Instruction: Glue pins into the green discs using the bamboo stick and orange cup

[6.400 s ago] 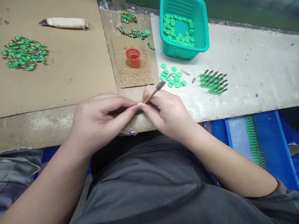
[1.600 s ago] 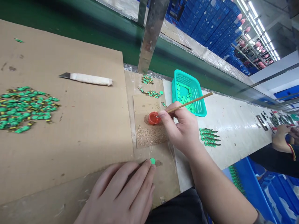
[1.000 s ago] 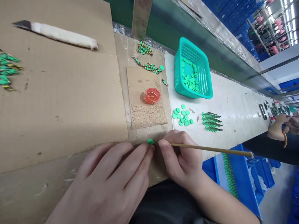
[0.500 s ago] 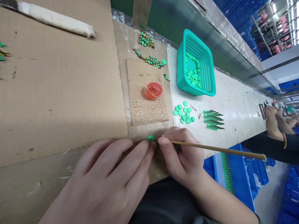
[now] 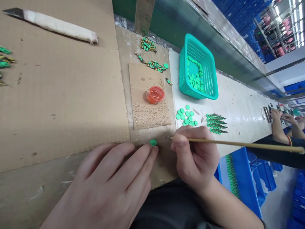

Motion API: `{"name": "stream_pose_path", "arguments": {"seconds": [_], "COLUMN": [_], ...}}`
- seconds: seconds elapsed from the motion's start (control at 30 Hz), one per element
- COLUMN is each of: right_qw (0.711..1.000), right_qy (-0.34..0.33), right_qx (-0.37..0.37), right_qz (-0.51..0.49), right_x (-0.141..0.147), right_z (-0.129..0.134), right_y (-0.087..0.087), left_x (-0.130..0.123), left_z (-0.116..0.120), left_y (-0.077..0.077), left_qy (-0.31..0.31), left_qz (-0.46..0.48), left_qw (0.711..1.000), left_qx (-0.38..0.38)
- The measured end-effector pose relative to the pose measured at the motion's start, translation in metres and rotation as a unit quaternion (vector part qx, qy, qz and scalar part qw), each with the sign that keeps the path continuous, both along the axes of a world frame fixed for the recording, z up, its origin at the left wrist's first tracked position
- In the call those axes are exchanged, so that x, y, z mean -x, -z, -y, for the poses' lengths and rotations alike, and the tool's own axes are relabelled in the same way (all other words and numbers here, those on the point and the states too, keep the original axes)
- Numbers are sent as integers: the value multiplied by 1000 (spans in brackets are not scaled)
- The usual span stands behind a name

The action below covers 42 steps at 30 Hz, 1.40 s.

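Green disc against left grip

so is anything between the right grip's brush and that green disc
Nothing visible: only brown surface lies between the tip of the brush in the right grip and the green disc. The fingertips of the left grip sit at the disc's near edge, outside that gap.

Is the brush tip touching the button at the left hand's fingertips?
No, the brush in the right hand ends short of the button, with bare surface between.
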State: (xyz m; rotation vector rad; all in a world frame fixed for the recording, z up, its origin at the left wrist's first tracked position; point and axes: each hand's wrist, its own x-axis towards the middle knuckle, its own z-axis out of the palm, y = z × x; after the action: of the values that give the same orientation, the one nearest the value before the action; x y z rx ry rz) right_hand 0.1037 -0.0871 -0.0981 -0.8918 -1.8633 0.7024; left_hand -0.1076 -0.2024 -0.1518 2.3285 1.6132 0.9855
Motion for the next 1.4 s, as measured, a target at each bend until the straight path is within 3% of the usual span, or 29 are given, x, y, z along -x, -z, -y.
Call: {"name": "stream_pose_path", "arguments": {"seconds": [0.13,0.27,0.43,0.77,1.13,1.27,1.4], "right_qw": [997,994,993,992,991,994,1000], "right_qy": [58,48,13,5,17,15,7], "right_qx": [-42,-81,-81,-82,-110,-110,24], "right_qz": [21,63,85,94,77,12,-9], "right_x": [9,25,36,41,40,27,9], "right_z": [-27,-64,-93,-102,-99,-65,-15], "right_y": [-19,-31,-23,-11,-15,-17,-7], "left_x": [1,2,0,0,-2,1,4], "left_z": [-3,-8,-19,-25,-26,-18,-10], "left_y": [-4,-3,-2,-4,-3,-5,-6], "left_qy": [-1,2,8,5,7,13,12], "left_qz": [-4,-8,9,20,18,-8,-20], "left_qw": [1000,1000,997,995,995,998,1000], "left_qx": [-5,-27,-81,-99,-95,-58,-17]}}
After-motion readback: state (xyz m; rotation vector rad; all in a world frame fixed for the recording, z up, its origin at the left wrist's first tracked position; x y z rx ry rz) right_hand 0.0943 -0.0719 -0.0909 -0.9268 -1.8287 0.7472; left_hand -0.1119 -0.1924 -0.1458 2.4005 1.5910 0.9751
